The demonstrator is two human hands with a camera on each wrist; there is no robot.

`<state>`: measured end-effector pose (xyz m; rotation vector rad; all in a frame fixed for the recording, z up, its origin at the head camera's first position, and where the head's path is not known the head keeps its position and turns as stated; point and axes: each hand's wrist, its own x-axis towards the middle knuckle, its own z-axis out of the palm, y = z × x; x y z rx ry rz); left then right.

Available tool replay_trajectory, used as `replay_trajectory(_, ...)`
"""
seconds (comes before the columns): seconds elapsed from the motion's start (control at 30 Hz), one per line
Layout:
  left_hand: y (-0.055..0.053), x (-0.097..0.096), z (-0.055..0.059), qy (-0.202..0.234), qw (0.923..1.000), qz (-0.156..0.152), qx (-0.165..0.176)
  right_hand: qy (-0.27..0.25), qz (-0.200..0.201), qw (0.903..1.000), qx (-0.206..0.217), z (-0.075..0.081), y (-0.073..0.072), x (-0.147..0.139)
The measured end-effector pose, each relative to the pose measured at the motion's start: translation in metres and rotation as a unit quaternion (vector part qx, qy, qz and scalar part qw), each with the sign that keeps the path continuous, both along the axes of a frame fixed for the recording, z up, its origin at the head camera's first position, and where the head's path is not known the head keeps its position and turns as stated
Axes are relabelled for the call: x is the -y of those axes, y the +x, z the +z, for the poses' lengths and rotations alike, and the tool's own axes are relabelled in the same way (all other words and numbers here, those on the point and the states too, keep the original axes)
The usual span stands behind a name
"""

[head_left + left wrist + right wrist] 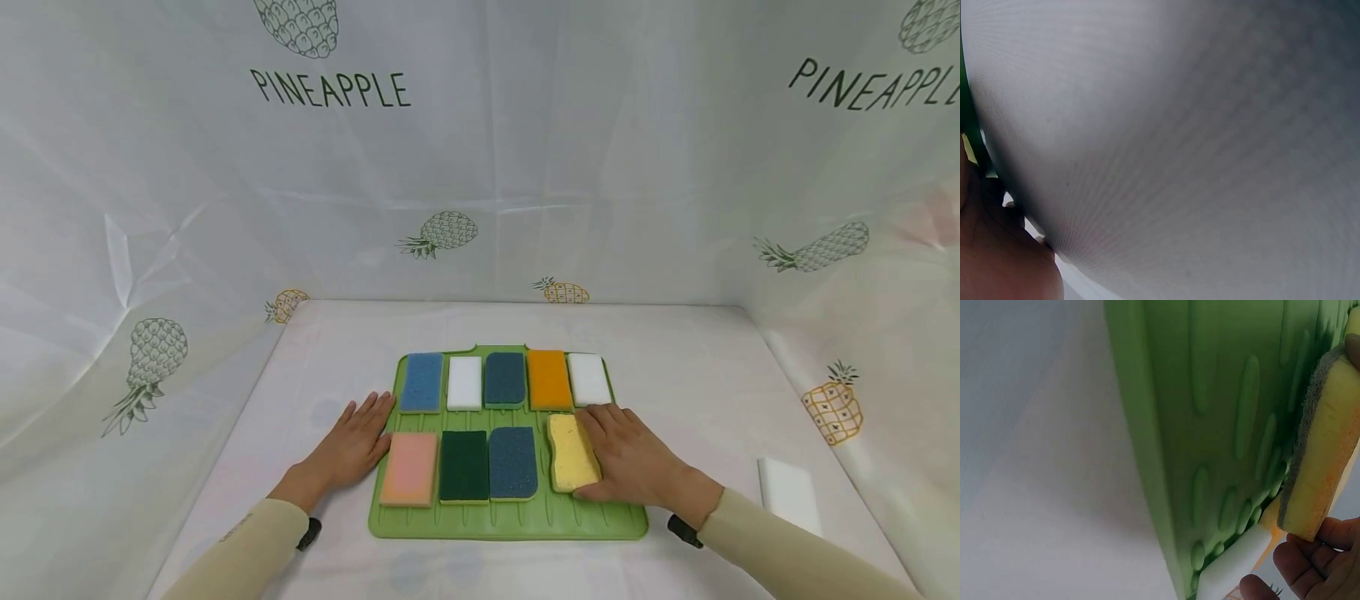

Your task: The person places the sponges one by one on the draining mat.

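Note:
My right hand [633, 457] holds a yellow wavy-edged sponge [573, 454] between thumb and fingers, over the right part of the green ridged mat [525, 525]. The right wrist view shows this sponge [1325, 444] on edge, a grey scouring layer along one side, fingertips at its end. My left hand [348, 446] lies flat on the table at the mat's left edge, its thumb close to a pink sponge [409, 471]. Beside that sponge sit a dark green sponge [463, 468] and a slate-blue sponge [513, 464]. Cloth fills most of the left wrist view.
Along the mat's far side run a blue sponge [422, 383], a white block [465, 383], a dark teal sponge [505, 379], an orange sponge [549, 380] and another white block [588, 380]. One more white block [791, 493] lies on the table, beyond my right forearm.

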<state>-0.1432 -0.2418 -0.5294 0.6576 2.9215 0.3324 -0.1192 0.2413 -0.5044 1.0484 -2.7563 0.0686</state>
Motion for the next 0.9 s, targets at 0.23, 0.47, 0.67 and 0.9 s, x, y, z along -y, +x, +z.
replay_trajectory(0.23, 0.000, 0.000, 0.000, -0.001, 1.0000, 0.001, 0.001, 0.004, 0.000, 0.9997, 0.024, -0.001, 0.004, 0.011)
replay_trajectory(0.47, 0.000, 0.000, 0.000, -0.002, 1.0000, 0.001, 0.004, 0.007, 0.000, 0.9997, 0.023, -0.002, 0.004, 0.017)
replay_trajectory(0.67, 0.000, 0.001, 0.000, 0.000, 1.0000, 0.001, 0.006, 0.017, -0.002, 0.9996, 0.024, -0.003, 0.004, 0.020)
replay_trajectory(0.9, 0.000, 0.002, -0.002, 0.000, 1.0000, 0.001, 0.002, 0.026, -0.007, 0.9992, 0.029, -0.003, 0.005, 0.022)
